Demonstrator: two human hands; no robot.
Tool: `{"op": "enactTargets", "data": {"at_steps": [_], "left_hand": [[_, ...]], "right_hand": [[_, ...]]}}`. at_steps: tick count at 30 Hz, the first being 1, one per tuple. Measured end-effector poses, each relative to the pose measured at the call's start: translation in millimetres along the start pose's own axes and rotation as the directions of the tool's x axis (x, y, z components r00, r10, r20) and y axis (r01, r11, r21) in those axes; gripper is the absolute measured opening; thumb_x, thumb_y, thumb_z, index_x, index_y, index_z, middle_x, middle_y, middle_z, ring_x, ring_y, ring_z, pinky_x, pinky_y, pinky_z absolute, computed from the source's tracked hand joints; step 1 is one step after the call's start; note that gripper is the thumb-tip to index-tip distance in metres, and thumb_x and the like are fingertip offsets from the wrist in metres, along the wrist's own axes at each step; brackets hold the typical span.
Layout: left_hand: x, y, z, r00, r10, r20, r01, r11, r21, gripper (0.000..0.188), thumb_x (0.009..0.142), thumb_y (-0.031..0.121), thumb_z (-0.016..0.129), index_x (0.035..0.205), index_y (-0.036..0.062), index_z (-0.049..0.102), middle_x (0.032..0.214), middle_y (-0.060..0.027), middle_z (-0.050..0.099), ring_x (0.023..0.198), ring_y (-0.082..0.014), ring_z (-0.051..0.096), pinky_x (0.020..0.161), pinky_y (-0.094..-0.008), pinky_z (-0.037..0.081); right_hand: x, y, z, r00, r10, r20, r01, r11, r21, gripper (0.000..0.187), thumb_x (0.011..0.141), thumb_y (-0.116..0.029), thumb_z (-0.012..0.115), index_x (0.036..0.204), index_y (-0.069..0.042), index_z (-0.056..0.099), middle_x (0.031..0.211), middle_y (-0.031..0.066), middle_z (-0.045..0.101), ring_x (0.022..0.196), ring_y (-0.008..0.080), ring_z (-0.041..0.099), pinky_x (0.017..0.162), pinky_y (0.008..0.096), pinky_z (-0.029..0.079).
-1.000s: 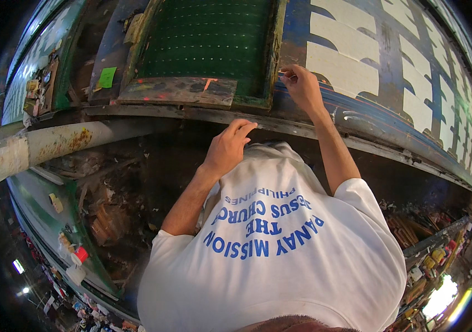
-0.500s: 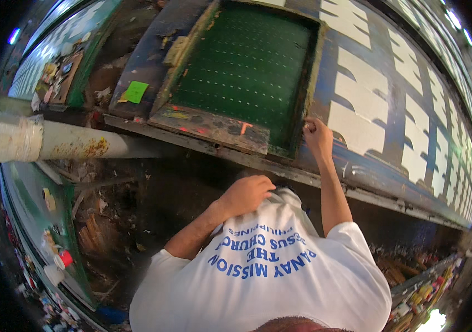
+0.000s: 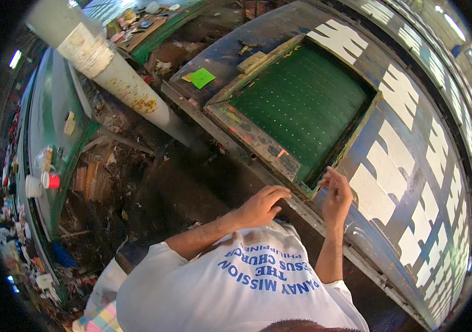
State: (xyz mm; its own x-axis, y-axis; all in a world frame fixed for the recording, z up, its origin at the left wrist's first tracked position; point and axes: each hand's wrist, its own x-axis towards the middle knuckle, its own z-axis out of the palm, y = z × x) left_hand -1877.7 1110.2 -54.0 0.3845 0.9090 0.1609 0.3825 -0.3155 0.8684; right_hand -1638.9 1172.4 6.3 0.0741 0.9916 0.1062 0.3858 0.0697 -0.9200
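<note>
A screen-printing frame point(image 3: 226, 123) with worn wooden sides and a green mesh point(image 3: 308, 97) lies on the long table. My left hand point(image 3: 261, 206) hovers in front of the table edge, below the frame's near corner. Its fingers stretch forward with the thumb apart, and it holds nothing. Beside the frame's near right corner is my right hand point(image 3: 338, 196), its fingers loosely bent and apart from the thumb. Nothing shows in it. Whether its fingertips touch the wood, I cannot tell. White cut fabric pieces point(image 3: 373, 191) lie flat on the table just right of that hand.
More white pieces point(image 3: 399, 94) run in rows along the table point(image 3: 352, 160). A bright green paper point(image 3: 201, 78) lies left of the frame. A grey pipe point(image 3: 130, 91) slants across the left. Beyond it, a red-and-white tub point(image 3: 50, 180) stands on another table. Debris covers the floor.
My view has turned and shifted, so the frame and table now appear tilted and farther right. My right hand has loosened from a tighter curl. The left hand's fingers have straightened.
</note>
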Motion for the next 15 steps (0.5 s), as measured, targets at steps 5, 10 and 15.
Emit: {"op": "enactTargets", "data": {"at_steps": [5, 10, 15], "left_hand": [[-16.5, 15.8, 56.0, 0.869, -0.413, 0.274, 0.493, 0.668, -0.558, 0.054, 0.107, 0.027, 0.068, 0.153, 0.0038, 0.048, 0.149, -0.0137, 0.059, 0.131, -0.0285, 0.062, 0.105, -0.0424, 0.055], [-27.0, 18.9, 92.7, 0.739, -0.497, 0.456, 0.598, 0.170, -0.783, 0.059, 0.112, 0.052, 0.053, 0.153, 0.0095, 0.050, 0.152, -0.0102, 0.060, 0.126, -0.0230, 0.065, 0.100, -0.0387, 0.058], [-41.0, 19.5, 53.5, 0.640, -0.757, 0.133, 0.042, -0.138, -0.990, 0.062, 0.112, 0.054, 0.050, 0.152, 0.0065, 0.050, 0.155, -0.0134, 0.055, 0.140, -0.0272, 0.055, 0.120, -0.0472, 0.044]], "right_hand": [[-10.2, -40.8, -5.2, 0.927, -0.358, 0.108, 0.364, 0.931, -0.032, 0.047, 0.103, 0.009, 0.052, 0.145, -0.005, 0.065, 0.156, 0.0215, 0.059, 0.143, 0.0331, 0.059, 0.113, 0.0415, 0.049], [-31.6, -22.7, 12.3, 0.806, -0.551, 0.218, 0.520, 0.834, 0.186, 0.051, 0.110, -0.026, 0.057, 0.155, -0.002, 0.055, 0.165, 0.0252, 0.047, 0.150, 0.0419, 0.049, 0.126, 0.0485, 0.037], [-102.0, 61.5, 57.5, 0.578, -0.416, 0.702, 0.541, 0.839, 0.051, 0.071, 0.112, -0.045, 0.049, 0.167, -0.003, 0.035, 0.175, 0.0252, 0.027, 0.163, 0.0439, 0.025, 0.133, 0.0531, 0.021]]}}
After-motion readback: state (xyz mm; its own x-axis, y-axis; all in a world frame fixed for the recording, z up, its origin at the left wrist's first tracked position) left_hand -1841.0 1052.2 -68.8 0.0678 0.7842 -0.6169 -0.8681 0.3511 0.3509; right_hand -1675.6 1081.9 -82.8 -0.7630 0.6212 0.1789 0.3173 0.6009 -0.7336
